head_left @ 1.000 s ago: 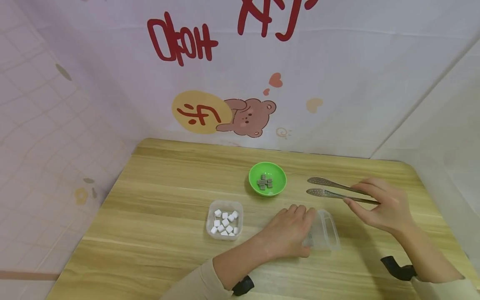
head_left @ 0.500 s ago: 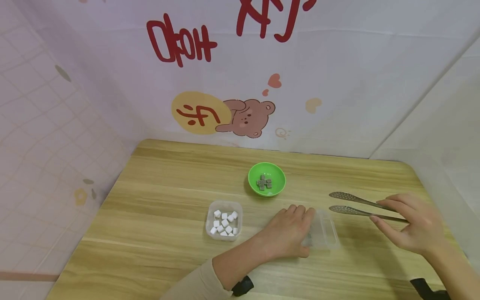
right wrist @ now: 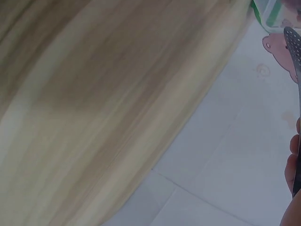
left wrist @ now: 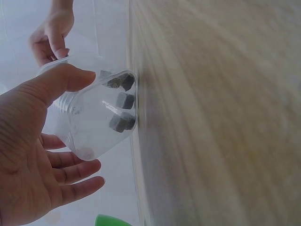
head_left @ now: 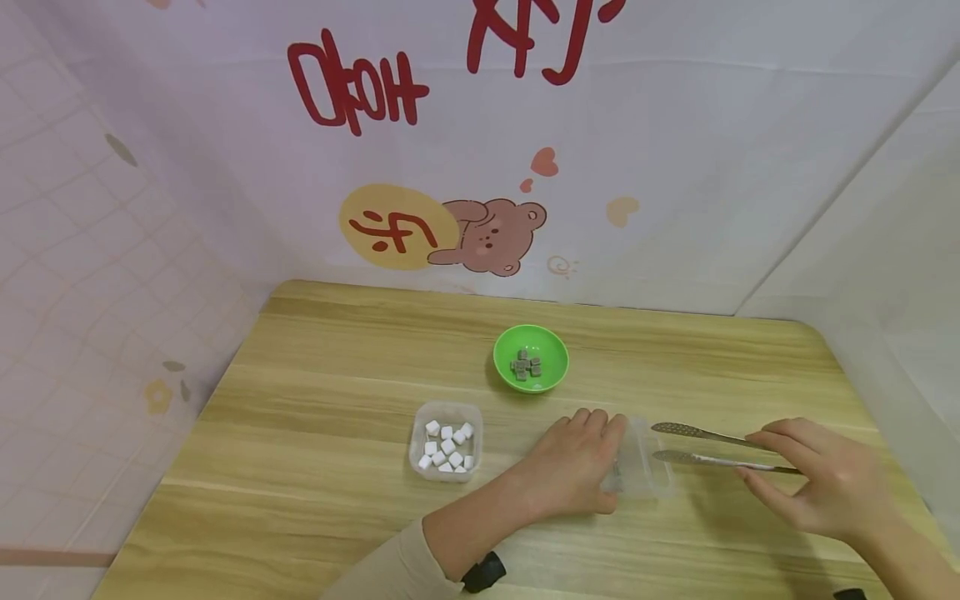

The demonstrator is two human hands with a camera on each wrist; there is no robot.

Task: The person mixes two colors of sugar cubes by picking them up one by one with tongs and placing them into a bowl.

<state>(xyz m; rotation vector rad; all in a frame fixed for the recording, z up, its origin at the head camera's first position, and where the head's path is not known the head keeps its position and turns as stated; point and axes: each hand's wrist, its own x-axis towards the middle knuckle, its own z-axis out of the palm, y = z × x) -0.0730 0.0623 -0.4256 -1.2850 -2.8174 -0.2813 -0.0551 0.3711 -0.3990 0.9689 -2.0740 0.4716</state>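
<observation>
My left hand (head_left: pixel 573 467) grips a clear plastic container (head_left: pixel 641 458) on the table, thumb on one side and fingers on the other. Dark grey cubes (left wrist: pixel 124 100) lie inside it, at the side nearest the tabletop. In my right hand (head_left: pixel 832 479) are metal tongs (head_left: pixel 678 457) with perforated tips. Their arms stand apart with nothing between them, and the tips are over the container's right part in the head view. Only one perforated tip and a few fingers show at the edge of the right wrist view.
A green bowl (head_left: pixel 551 379) with several grey cubes stands behind the left hand. Left of that hand is a clear square tub (head_left: pixel 415 446) holding several white cubes. A printed cloth (head_left: pixel 645 142) hangs behind the wooden table (head_left: pixel 315 400).
My right hand first carried the tongs right and toward me, then further toward me and slightly back left, to the container. The left hand and container have stayed in place.
</observation>
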